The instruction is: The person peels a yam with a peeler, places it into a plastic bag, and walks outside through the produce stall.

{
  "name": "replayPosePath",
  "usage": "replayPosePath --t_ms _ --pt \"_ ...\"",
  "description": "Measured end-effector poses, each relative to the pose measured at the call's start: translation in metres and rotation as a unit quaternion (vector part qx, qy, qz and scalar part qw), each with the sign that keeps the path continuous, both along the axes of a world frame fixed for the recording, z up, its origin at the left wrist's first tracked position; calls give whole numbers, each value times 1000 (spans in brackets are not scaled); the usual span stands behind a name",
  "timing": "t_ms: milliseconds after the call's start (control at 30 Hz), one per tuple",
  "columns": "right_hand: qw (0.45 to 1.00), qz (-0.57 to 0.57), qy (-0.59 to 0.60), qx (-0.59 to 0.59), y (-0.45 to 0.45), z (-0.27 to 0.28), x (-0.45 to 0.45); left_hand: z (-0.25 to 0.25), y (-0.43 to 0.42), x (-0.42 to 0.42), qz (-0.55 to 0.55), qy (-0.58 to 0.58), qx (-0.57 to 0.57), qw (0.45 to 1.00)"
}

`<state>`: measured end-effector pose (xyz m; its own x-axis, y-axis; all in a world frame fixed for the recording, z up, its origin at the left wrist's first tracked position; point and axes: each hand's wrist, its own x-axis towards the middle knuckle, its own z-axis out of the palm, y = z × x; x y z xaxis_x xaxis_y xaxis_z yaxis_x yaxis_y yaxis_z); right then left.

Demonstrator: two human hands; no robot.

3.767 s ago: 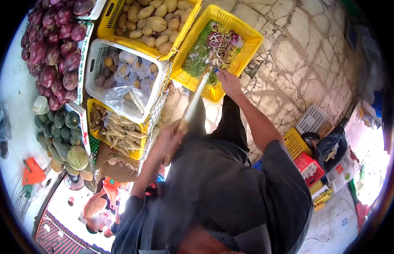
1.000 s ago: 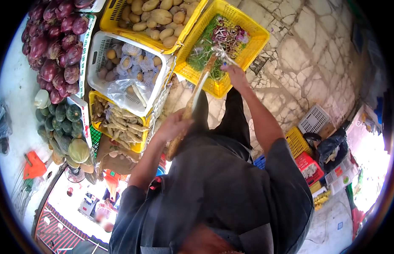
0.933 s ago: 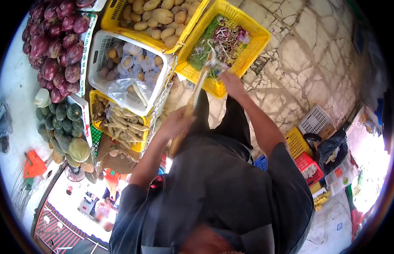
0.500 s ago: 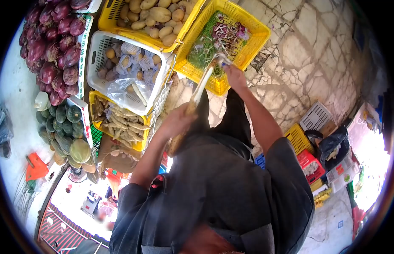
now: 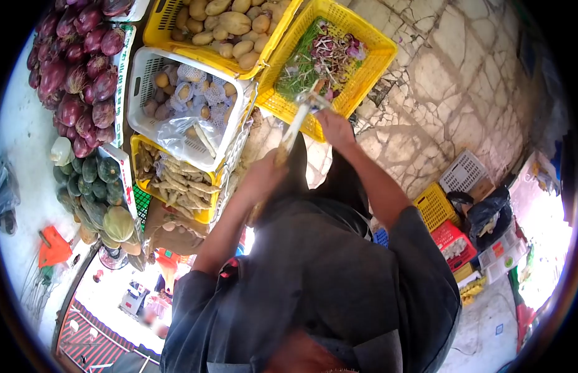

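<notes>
A long, pale root vegetable with brown skin patches (image 5: 293, 129) slants up from my waist towards a yellow basket (image 5: 371, 73). My left hand (image 5: 266, 173) is wrapped round its lower part. Near its upper end, my right hand (image 5: 334, 127) is closed on a peeler (image 5: 314, 101), whose pale head is blurred against the root. Beneath the root's tip, the basket holds green stalks (image 5: 299, 68) and purple and white scraps (image 5: 332, 55).
Yellow crates of potatoes (image 5: 236, 22) and knobbly roots (image 5: 180, 185) flank a white crate (image 5: 137, 112) of net-wrapped produce. Red onions (image 5: 70, 74) and green squashes (image 5: 90, 180) lie at the left. Plastic baskets (image 5: 433, 206) stand at the right on the stone floor (image 5: 438, 93).
My right hand and the peeler have moved back and forth along the root's upper end. More of the root's pale surface shows than about a second ago. My left hand keeps its hold.
</notes>
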<state>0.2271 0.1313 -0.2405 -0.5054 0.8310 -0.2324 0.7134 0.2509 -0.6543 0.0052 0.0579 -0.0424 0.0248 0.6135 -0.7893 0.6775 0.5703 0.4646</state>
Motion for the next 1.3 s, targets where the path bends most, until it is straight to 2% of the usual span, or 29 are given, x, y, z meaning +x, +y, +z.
replayPosePath --t_ms 33,167,200,267,367,433,500,533,600,667,700,800,833,867,900,933,967,1000,1067,1100,1200,1233,1300 --pt "993 -83 2 -81 13 -11 5 2 -1 1 2 -1 -14 1000" --pt "981 -119 17 -154 15 18 -1 7 0 3 17 8 -40 999" --pt "993 -59 67 -83 9 38 -3 8 2 5 20 6 -39 999" --pt "985 -133 91 -67 -7 27 -9 12 6 4 47 -31 -22 998" --pt "983 -125 99 -87 9 24 2 18 -2 -2 69 -77 -12 995" --pt "984 -102 123 -78 19 45 0 17 -7 -8 69 -84 13 994" --pt "988 -81 87 -95 23 38 0 16 -18 -13 66 -75 47 994" --pt "990 -71 65 -105 26 34 5 19 -19 -13 66 -71 19 995" --pt "990 -108 69 -59 26 -27 22 25 -16 -13 68 -61 -26 995" --pt "986 -153 28 -51 33 -64 35 26 -19 -17 51 -65 0 997" --pt "984 -142 12 -109 45 -30 35 28 -24 -16 43 -69 8 997" --pt "986 -139 65 -59 40 -4 24 28 -23 -14 57 -47 -18 997" --pt "974 -164 47 -148 41 9 20 25 -27 -13 60 -59 -3 996" --pt "967 -193 66 -152 37 -12 24 16 -30 -15 64 -69 17 995" --pt "959 -221 86 -157 42 -6 20 13 -31 -16 68 -77 36 994" --pt "895 -328 102 -285 47 1 21 13 -34 -16 67 -75 51 994" --pt "801 -446 112 -384 53 8 23 14 -35 -17 65 -73 67 993" --pt "794 -447 122 -394 59 16 25 17 -30 -16 62 -72 84 992" --pt "780 -445 142 -416 69 23 30 30 -22 -18 141 -101 -8 985" --pt "780 -423 191 -419 75 43 32 37 -22 -18 182 -116 -59 975" --pt "774 -413 300 -376 91 81 37 31 -31 -22 270 -141 -82 949" --pt "738 -445 358 -359 95 100 33 26 -34 -25 277 -149 -95 944" --pt "717 -429 440 -329 98 114 37 22 -39 -27 292 -169 -83 938"
